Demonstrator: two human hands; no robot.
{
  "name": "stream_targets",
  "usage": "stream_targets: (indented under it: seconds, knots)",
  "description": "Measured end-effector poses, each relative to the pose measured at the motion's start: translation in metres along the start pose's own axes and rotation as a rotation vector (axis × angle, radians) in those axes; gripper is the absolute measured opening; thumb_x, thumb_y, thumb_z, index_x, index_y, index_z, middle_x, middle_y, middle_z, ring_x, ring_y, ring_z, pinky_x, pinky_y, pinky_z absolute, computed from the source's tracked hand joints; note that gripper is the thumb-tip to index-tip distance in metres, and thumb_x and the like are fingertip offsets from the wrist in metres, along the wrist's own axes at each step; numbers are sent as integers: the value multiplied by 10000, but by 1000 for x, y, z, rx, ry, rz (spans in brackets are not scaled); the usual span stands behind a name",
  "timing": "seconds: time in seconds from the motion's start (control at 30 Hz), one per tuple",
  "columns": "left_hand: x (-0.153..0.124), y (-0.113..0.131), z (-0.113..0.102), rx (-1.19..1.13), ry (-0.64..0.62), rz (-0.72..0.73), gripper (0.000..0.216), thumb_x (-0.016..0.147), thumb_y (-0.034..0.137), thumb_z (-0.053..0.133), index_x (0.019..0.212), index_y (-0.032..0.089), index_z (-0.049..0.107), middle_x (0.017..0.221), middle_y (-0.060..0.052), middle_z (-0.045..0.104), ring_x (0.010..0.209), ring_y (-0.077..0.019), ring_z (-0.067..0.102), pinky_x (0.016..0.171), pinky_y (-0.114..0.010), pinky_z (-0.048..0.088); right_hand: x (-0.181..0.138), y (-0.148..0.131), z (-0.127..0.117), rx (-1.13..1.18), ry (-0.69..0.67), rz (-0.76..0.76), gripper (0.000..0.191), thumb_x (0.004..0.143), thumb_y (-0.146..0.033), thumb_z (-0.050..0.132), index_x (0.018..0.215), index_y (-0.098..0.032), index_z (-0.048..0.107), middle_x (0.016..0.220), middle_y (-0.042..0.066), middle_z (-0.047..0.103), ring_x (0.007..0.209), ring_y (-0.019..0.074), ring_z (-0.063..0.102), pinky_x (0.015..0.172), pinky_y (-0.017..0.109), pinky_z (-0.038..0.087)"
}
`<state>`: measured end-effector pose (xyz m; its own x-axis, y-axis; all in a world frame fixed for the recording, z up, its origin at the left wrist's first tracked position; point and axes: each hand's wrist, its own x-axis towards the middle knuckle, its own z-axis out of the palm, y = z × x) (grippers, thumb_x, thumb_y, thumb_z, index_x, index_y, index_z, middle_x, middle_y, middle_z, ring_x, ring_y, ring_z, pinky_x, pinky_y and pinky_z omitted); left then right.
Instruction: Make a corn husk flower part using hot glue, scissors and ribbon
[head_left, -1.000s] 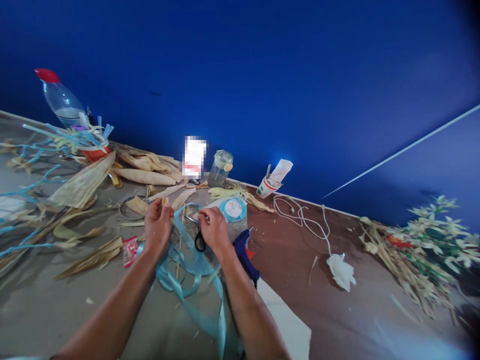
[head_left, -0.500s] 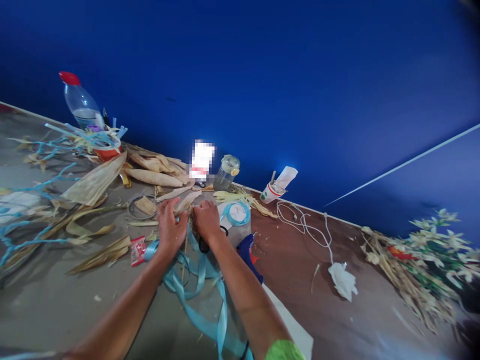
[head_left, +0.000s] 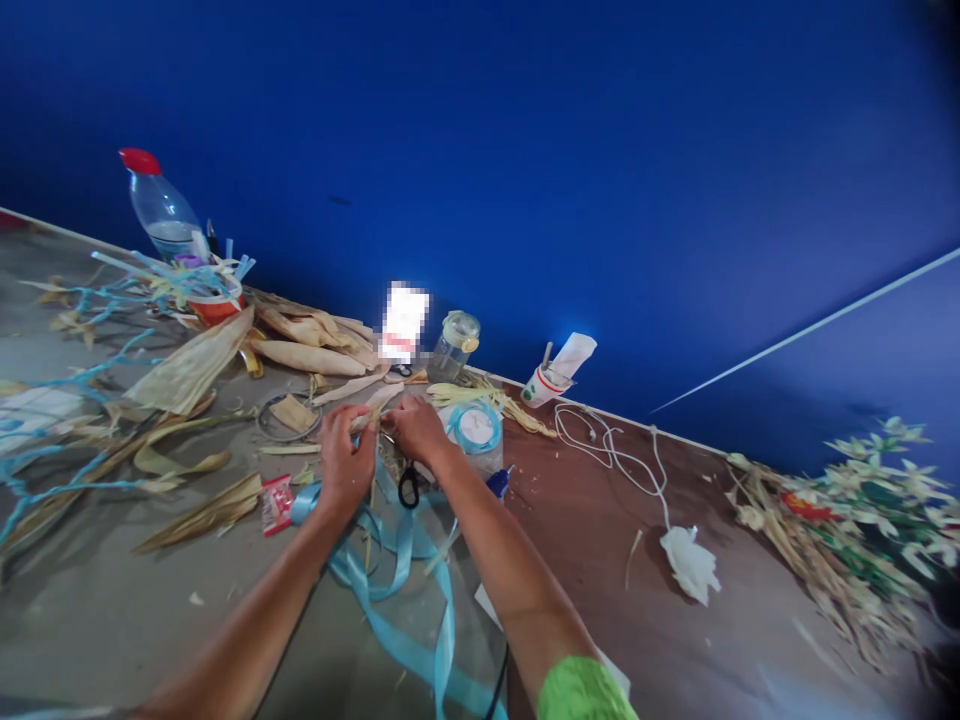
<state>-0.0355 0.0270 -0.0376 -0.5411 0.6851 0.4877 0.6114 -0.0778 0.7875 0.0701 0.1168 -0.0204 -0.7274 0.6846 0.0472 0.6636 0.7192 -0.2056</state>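
My left hand [head_left: 346, 462] and my right hand [head_left: 415, 428] meet over the table, both closed in a pinch on a thin dried corn-husk strip [head_left: 366, 420] held between them. Black-handled scissors [head_left: 409, 485] lie just under my right wrist. A light blue ribbon [head_left: 409, 590] loops below both hands and trails toward me. A ribbon spool [head_left: 474, 427] sits right of my right hand, with the blue glue gun [head_left: 498, 482] partly hidden by my forearm.
Dried corn husks [head_left: 300, 340] and blue-wrapped stems [head_left: 67, 400] cover the left of the table. A red-capped bottle [head_left: 159, 208], glass jar [head_left: 455, 343], paper cup [head_left: 541, 382], white cable [head_left: 607, 440] and husk flowers [head_left: 847, 520] stand along the blue wall.
Both hands moved up and closer together, from apart over the ribbon to pinching the husk strip. My right forearm now covers more of the glue gun.
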Motion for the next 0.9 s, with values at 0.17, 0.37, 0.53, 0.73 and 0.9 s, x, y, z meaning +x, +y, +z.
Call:
stream_targets:
  seconds: [0.17, 0.37, 0.53, 0.73, 0.9]
  knots:
    - [-1, 2, 0, -6, 5, 3, 185, 779, 215, 506, 947, 176, 574, 965, -88, 570, 995, -234, 519, 908, -404, 423, 5, 0, 0, -23, -3, -46, 249, 839, -205, 478, 965, -215, 692, 933, 88, 567, 874, 217, 479, 768, 308, 364]
    - [-2, 3, 0, -13, 1, -2, 175, 786, 210, 503, 941, 182, 578, 956, -80, 576, 984, -225, 529, 908, -402, 425, 8, 5, 2, 43, 11, -54, 216, 816, -176, 491, 876, -191, 698, 904, 73, 574, 842, 195, 494, 753, 286, 377]
    - [-2, 1, 1, -2, -10, 1, 185, 792, 229, 495, 953, 185, 574, 958, -81, 585, 990, -234, 530, 893, -405, 432, 7, 8, 0, 90, 23, -64, 256, 835, -183, 471, 972, -212, 686, 938, 73, 576, 846, 186, 521, 732, 275, 391]
    - [-4, -3, 3, 3, -29, 10, 182, 800, 240, 486, 948, 180, 573, 955, -91, 590, 996, -247, 533, 895, -423, 434, 9, 4, -10, -5, -54, -69, 219, 819, -171, 482, 915, -157, 679, 993, 118, 595, 921, 219, 537, 790, 315, 405]
    - [-4, -1, 2, -10, -10, 30, 184, 806, 255, 483, 942, 176, 578, 971, -107, 588, 992, -254, 540, 898, -432, 431, 10, 6, -15, -1, -47, -76, 135, 755, -142, 545, 823, -130, 661, 957, 125, 617, 909, 210, 555, 800, 302, 416]
